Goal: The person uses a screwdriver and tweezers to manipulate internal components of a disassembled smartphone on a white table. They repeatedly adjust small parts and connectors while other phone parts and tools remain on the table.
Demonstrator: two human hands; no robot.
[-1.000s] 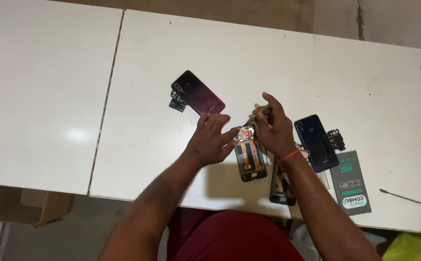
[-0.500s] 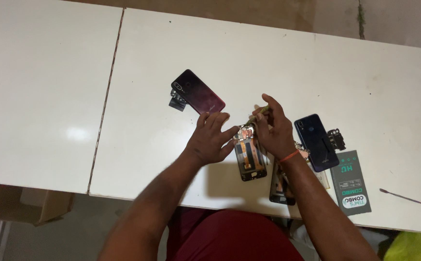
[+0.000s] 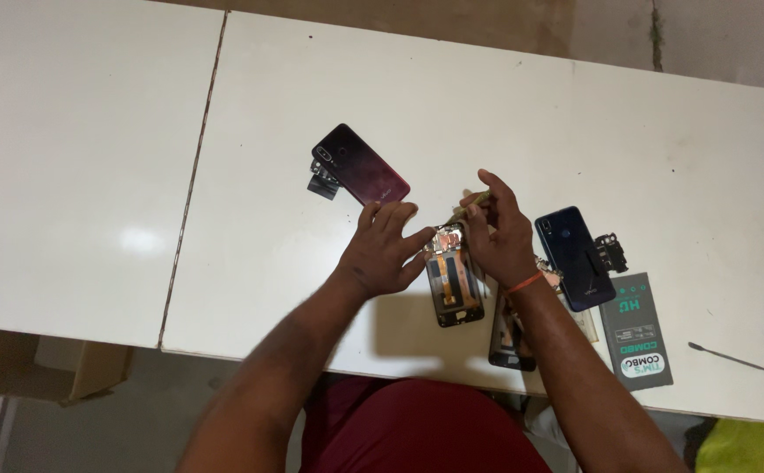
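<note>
Very little has moved over the last second. The left hand (image 3: 382, 250) has slid a touch toward the opened phone frame (image 3: 454, 276), its thumb now lying against the frame's upper left corner where before it sat a shade further off. The right hand (image 3: 500, 232) has tipped slightly, so the small brass-coloured piece (image 3: 474, 200) pinched in its fingers (image 3: 478, 210) now points a little more away from the frame's top end. The view itself has drifted faintly, nudging the frame a trifle sideways in the picture.
</note>
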